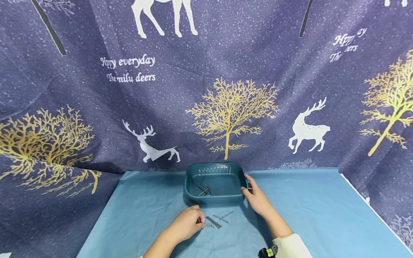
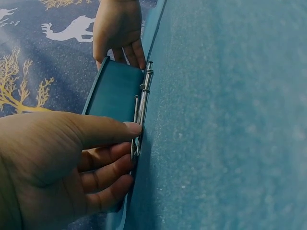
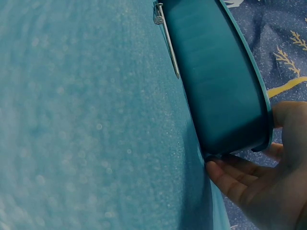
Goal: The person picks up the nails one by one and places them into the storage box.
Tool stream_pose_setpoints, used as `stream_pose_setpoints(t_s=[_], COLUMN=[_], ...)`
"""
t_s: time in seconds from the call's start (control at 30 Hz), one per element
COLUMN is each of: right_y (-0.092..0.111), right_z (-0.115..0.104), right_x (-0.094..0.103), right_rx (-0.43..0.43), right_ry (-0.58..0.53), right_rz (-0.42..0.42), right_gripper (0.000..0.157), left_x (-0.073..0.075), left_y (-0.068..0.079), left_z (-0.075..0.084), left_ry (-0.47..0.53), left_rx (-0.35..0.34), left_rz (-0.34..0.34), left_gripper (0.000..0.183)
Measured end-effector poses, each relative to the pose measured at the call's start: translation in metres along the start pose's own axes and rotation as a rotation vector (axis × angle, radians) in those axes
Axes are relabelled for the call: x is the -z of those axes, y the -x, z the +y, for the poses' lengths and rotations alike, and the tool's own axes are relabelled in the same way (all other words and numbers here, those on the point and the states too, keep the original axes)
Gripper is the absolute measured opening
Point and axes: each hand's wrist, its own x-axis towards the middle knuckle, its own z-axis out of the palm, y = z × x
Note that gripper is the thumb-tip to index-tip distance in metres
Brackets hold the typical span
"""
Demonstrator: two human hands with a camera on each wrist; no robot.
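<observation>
My left hand point(image 1: 187, 222) is low over the blue cloth, thumb and fingertips pinching a nail point(image 1: 208, 225) at its end; in the left wrist view the thumb presses at the silvery nails point(image 2: 144, 103). Just right of it lie a small row of nails point(image 1: 214, 222) and a crossed pair of nails point(image 1: 222, 218). Behind them stands a teal rectangular dish point(image 1: 211, 200) with several nails point(image 1: 204, 190) heaped at its left inside. My right hand point(image 1: 256, 197) grips the dish's right end, thumb at the rim and fingers under the handle, as the right wrist view shows.
Blue cloth point(image 1: 309, 200) covers the table. A dark blue curtain point(image 1: 206, 118) with trees and deer hangs right behind the dish. On the right wrist, by the pale sleeve point(image 1: 292, 245), sits a small black device point(image 1: 267, 252).
</observation>
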Motion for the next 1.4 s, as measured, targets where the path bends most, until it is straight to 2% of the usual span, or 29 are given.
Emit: stream_pose_setpoints(t_s=[0.37,0.77,1.17,1.4], right_y=[0.001,0.000,0.000,0.000], right_z=[0.000,0.002,0.003,0.003], right_x=[0.000,-0.001,-0.001,-0.001], right_rx=[0.000,-0.001,0.001,-0.006], right_ry=[0.008,0.001,-0.004,0.002], right_rz=[-0.001,-0.009,-0.009,-0.011], right_gripper=[0.061,0.061,0.061,0.061], left_x=[0.004,0.006,0.012,0.015], left_y=[0.000,-0.001,-0.002,-0.002], left_z=[0.002,0.004,0.006,0.008], left_ry=[-0.007,0.040,0.057,0.067], left_rx=[-0.001,-0.007,-0.009,-0.012], left_rz=[-0.005,0.055,0.076,0.097], left_gripper=[0.018,0.016,0.016,0.010])
